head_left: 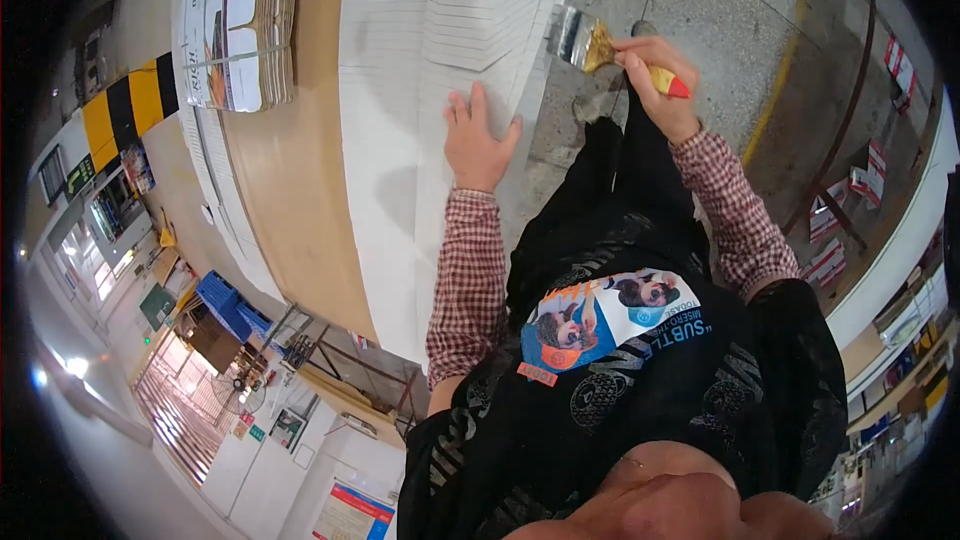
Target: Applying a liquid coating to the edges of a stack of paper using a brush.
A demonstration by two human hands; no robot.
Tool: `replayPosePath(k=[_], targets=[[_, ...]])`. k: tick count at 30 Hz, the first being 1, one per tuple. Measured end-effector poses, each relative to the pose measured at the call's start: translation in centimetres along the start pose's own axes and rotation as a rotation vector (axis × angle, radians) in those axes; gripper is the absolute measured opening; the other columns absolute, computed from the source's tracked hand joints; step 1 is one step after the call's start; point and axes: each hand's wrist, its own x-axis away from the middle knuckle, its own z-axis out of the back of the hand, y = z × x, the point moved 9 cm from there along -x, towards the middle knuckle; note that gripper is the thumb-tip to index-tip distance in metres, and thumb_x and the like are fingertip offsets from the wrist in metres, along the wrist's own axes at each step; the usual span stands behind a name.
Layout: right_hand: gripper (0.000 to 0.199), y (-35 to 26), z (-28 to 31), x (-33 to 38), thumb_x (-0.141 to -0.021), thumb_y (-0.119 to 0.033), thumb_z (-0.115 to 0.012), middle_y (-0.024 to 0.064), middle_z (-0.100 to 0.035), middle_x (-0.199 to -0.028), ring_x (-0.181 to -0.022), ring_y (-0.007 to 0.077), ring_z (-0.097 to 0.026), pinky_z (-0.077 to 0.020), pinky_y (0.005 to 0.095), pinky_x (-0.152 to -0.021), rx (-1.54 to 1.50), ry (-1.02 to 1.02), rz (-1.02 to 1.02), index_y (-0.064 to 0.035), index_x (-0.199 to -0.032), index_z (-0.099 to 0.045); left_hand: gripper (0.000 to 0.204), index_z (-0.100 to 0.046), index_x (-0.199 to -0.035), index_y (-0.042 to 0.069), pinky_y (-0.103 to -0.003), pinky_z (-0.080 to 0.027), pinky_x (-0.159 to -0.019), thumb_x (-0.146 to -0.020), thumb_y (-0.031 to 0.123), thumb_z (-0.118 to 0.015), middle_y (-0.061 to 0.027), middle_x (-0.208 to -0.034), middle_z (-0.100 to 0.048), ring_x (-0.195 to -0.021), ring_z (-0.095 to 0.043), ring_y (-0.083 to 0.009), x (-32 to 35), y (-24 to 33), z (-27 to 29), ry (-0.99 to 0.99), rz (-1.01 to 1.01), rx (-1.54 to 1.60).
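The fingers of your right hand (657,82) are closed around the handle of a flat brush (598,46), with the thumb and the forefinger near its metal-and-bristle part. The handle is yellow with a red end. The bristles point toward your left and come just to the right edge of the white sheets (390,80); I cannot tell if they touch.

The fingers of your left hand (482,145) are spread, the thumb well apart from them, and the hand lies palm down on these sheets, holding nothing. The sheets overlap one another, so their edges make many thin stepped lines.

To the left of the sheets there is a tan surface (285,180), and at its far part lies a strapped bundle of printed cardboard (245,25). Beyond it is a yellow-and-black striped band (125,110). On your right side is the grey floor (715,0), with a yellow line.
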Motion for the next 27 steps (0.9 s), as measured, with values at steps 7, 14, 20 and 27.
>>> replayPosePath(k=[7,14,20,27], targets=[[0.007,1.4,-1.9,1.6,-0.082,-0.006,-0.063,0.0105,-0.068,-0.086,-0.074,0.0173,-0.064,-0.0496,0.0277,-0.066,0.011,-0.015,0.0,0.0004,-0.079,-0.065,0.071,-0.041,-0.138,0.009,-0.043,-0.038,-0.099,-0.08,0.046,-0.06,-0.0328,-0.134,-0.04,-0.123,-0.041,-0.0464,-0.4,0.2,1.0,-0.116,-0.001,0.067],[0.007,-0.7,-1.2,1.7,-0.082,-0.006,-0.063,0.0112,-0.068,-0.084,-0.073,0.0177,-0.063,-0.0493,0.0274,-0.066,-0.041,0.015,0.03,0.0009,-0.081,-0.065,0.073,-0.04,-0.137,0.006,-0.049,-0.041,-0.094,-0.079,0.046,-0.061,-0.0347,-0.132,-0.04,-0.118,-0.042,-0.0518,-0.3,0.4,1.0,-0.07,-0.055,0.056],[0.009,0.5,-2.8,3.8,-0.083,-0.006,-0.061,0.0109,-0.068,-0.084,-0.071,0.0166,-0.062,-0.0489,0.0281,-0.065,-0.049,-0.097,-0.073,0.0018,-0.08,-0.065,0.075,-0.04,-0.136,0.005,-0.048,-0.043,-0.092,-0.077,0.046,-0.063,-0.0344,-0.127,-0.043,-0.115,-0.043,-0.0507,-0.8,1.6,0.3,-0.007,-0.076,-0.032],[0.011,-1.1,-0.8,4.9,-0.084,-0.005,-0.059,0.0113,-0.068,-0.086,-0.076,0.0183,-0.063,-0.0489,0.0292,-0.069,-0.096,-0.04,-0.195,0.0019,-0.077,-0.064,0.092,-0.029,-0.143,0.007,-0.053,-0.027,-0.105,-0.071,0.046,-0.071,-0.0344,-0.14,-0.028,-0.128,-0.025,-0.0528,1.6,1.2,-2.3,0.23,0.038,-0.083]])
